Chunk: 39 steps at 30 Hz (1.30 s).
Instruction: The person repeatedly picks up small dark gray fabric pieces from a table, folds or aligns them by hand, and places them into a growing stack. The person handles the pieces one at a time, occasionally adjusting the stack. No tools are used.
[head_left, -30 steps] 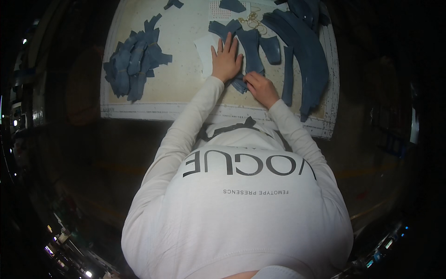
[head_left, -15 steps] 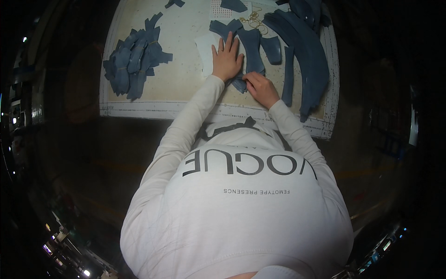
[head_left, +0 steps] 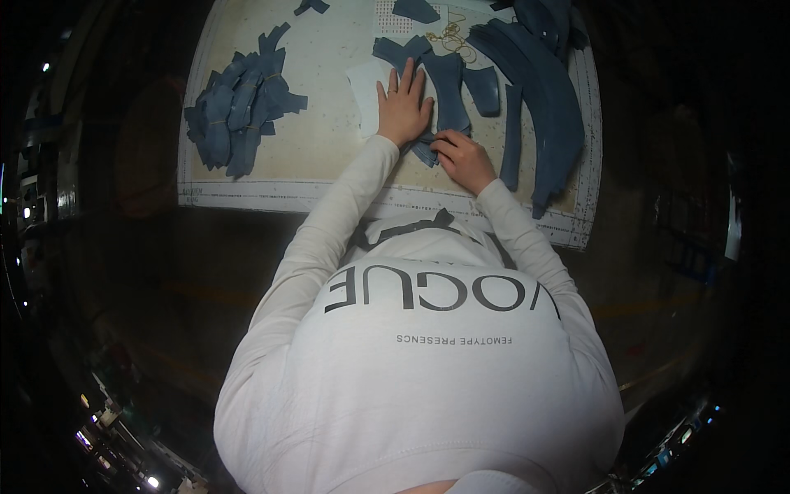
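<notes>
Currently: left hand (head_left: pixel 401 107) spread flat on white pattern piece (head_left: pixel 364 97) | right hand (head_left: pixel 465 158) pinching blue fabric piece (head_left: pixel 448 90) | risk: uneven pressure shifts pattern, misaligning layers on counter (head_left: pixel 329 156).

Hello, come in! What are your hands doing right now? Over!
Left hand flat, fingers spread, pressing a white paper piece and blue cloth strip. Right hand curled at the strip's lower end. Pile of blue cloth pieces lies apart, left.

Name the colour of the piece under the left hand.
White, in the head view.
</notes>
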Each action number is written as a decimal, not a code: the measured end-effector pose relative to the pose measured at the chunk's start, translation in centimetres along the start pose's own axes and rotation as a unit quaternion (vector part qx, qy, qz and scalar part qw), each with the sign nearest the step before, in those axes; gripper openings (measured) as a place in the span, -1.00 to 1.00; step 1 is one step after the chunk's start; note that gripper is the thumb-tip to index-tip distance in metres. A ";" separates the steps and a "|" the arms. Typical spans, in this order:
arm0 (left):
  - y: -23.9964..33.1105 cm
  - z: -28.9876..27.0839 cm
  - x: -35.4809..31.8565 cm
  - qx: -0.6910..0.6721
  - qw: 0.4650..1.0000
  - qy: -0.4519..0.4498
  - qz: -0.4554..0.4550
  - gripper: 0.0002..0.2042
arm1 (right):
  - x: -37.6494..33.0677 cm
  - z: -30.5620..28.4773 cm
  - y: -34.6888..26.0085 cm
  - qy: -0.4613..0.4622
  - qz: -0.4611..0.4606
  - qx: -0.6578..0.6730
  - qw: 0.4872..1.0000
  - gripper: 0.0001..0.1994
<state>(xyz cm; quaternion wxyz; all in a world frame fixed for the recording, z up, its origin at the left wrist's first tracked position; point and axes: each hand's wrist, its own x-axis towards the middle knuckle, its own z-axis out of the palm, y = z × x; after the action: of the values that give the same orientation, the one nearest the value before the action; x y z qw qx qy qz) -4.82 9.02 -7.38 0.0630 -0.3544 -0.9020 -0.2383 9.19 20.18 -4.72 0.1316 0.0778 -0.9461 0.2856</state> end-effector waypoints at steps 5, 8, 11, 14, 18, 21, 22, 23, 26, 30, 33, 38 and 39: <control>0.0 0.0 0.0 0.001 1.000 0.001 0.000 -0.42 | 0.1 0.0 -0.4 -0.011 0.000 -0.011 1.000 -0.80; 0.0 0.0 0.0 0.002 1.000 0.002 0.000 -0.42 | 0.1 -0.2 -0.6 -0.017 0.002 -0.012 1.000 -0.80; 0.1 0.0 0.0 0.000 1.000 0.001 -0.001 -0.42 | 0.1 -0.2 -0.6 -0.019 -0.001 -0.019 1.000 -0.81; 0.1 0.0 0.0 -0.003 1.000 0.003 0.000 -0.42 | 0.2 -0.2 -0.2 -0.021 0.006 -0.001 1.000 -0.81; 0.0 0.0 -0.1 -0.010 1.000 0.003 -0.001 -0.42 | 0.5 -0.2 0.5 -0.011 -0.029 -0.016 0.999 -0.79; 0.0 0.1 -0.1 -0.007 1.000 0.001 -0.002 -0.42 | 0.4 -0.4 0.4 -0.016 -0.057 -0.045 0.997 -0.77; -0.1 0.1 0.0 -0.007 1.000 0.000 -0.003 -0.42 | 0.3 -0.4 0.2 -0.015 -0.046 -0.038 0.998 -0.77; -0.1 0.1 0.0 -0.006 1.000 -0.001 -0.004 -0.42 | 0.2 -0.4 -0.1 -0.020 -0.029 -0.034 0.999 -0.78; -0.1 0.1 0.0 -0.003 1.000 -0.003 -0.004 -0.42 | 0.1 -0.6 -0.5 -0.028 -0.011 -0.024 0.999 -0.79; -0.1 0.2 0.0 0.000 1.000 -0.003 -0.003 -0.42 | 0.5 -0.9 -0.3 -0.032 -0.016 0.008 0.999 -0.82; -0.3 0.4 0.0 0.001 1.000 0.001 0.002 -0.42 | 1.1 -1.3 0.3 0.019 -0.051 0.028 0.998 -0.81; -0.5 0.5 0.0 0.004 1.000 -0.001 0.003 -0.43 | 1.8 -1.9 0.7 0.000 -0.077 0.012 0.997 -0.82; -0.5 0.5 0.0 0.005 1.000 -0.003 0.002 -0.43 | 1.7 -1.9 0.7 -0.010 -0.079 0.007 0.997 -0.83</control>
<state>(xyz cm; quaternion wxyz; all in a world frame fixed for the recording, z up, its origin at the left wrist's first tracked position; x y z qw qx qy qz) -5.10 8.98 -8.03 0.0623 -0.3565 -0.9028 -0.2324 7.78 21.67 -3.08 0.1439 0.1558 -0.9361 0.2805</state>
